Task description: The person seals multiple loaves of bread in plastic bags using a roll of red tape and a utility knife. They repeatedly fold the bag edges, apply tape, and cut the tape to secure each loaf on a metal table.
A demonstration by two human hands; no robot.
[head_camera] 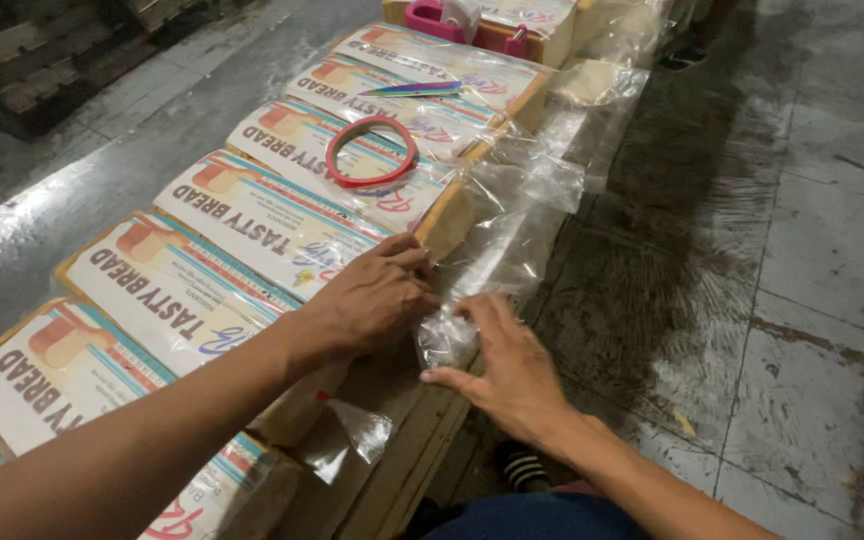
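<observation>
I'm mid-way closing a bagged bread loaf [270, 222] on the bench [407, 445]: my left hand [372, 295] pinches its clear bag mouth [472, 290], right hand [507, 365] spread flat, gathering it. Next, I judge, a tight twist.

Colours along the row of bagged bread

The bread bags [252, 215] are clear plastic printed with a white panel, red lettering, thin blue and orange stripes and an orange-brown loaf picture; the loaves show tan at the open ends. The loose bag end [472, 300] is clear and glossy. A tape ring [372, 152] is red, a knife [422, 90] has a purple-to-green sheen, and a tape dispenser [432, 18] is pink. The floor [802, 200] is grey concrete with dark wet patches. A sock [524, 466] is black with white stripes.
</observation>
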